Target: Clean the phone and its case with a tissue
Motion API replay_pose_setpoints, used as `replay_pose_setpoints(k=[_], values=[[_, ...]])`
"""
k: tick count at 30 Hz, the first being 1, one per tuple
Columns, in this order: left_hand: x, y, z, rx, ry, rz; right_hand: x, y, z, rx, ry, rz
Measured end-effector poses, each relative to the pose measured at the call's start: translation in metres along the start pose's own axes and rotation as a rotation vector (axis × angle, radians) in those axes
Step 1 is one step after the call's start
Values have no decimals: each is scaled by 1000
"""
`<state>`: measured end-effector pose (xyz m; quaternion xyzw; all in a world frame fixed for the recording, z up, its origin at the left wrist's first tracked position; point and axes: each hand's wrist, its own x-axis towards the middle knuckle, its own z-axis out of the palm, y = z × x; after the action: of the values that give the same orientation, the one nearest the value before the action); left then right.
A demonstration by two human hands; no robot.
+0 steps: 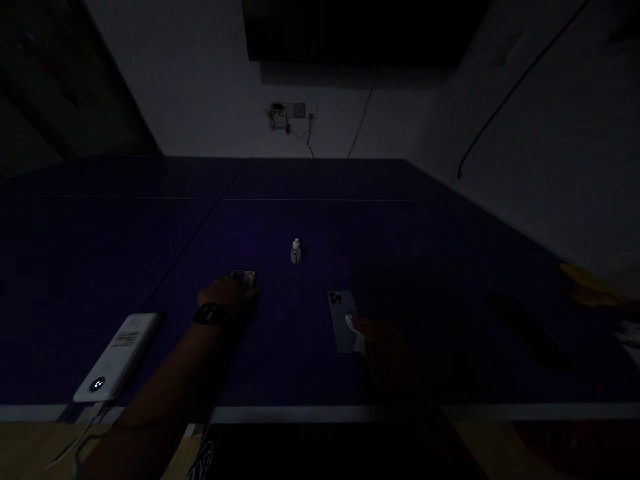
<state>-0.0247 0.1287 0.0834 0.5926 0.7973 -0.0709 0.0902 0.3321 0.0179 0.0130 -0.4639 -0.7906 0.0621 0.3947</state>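
My left hand (227,293), with a dark watch (211,314) on the wrist, is closed over a phone (243,277) lying on the dark blue table (280,367). Only the phone's upper end, with its camera lenses, shows past the fingers. To the right, a blue phone (341,327) lies with its back and several lenses up. My right hand (385,343) pinches a small white wipe (359,343) against this phone's right side; deep shadow hides most of that hand. A small clear bottle with a pale cap (295,251) stands upright beyond both hands.
A white power bank (118,357) with a lit display and a plugged-in cable (75,441) lies at the left front edge. Something yellow (593,283) is at the far right. Wall sockets (295,111) and a dark screen (360,30) are behind. The room is very dim.
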Motion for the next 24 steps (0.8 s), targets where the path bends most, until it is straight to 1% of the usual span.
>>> replay_pose_setpoints(k=[2,4,5,6,7,9,12,13,15,16,18,22,24], values=[[-3,-6,-7,-22,10,10,2,6,-11,-1,17,63],[-10,-8,-12,-41,42,33,4,14,-23,15,51,157],[-15,-7,-13,-52,68,64,5,18,-29,31,59,218],[-21,-3,-13,-67,95,131,6,22,-33,53,83,284],[-28,3,-10,-93,116,240,7,27,-36,81,107,361],[-45,21,3,-158,115,496,7,37,-38,148,169,516],[-71,54,32,-244,59,876,4,51,-31,258,278,713],[-78,64,41,-264,39,981,3,55,-28,291,326,766],[-87,80,55,-301,18,1124,0,61,-22,314,363,805],[-88,86,60,-317,19,1167,-1,63,-19,322,369,809],[-84,95,63,-342,33,1213,-2,64,-17,340,355,798],[-61,110,60,-373,76,1199,1,61,-15,374,313,752],[-51,120,63,-351,39,1200,2,60,-15,374,315,740]])
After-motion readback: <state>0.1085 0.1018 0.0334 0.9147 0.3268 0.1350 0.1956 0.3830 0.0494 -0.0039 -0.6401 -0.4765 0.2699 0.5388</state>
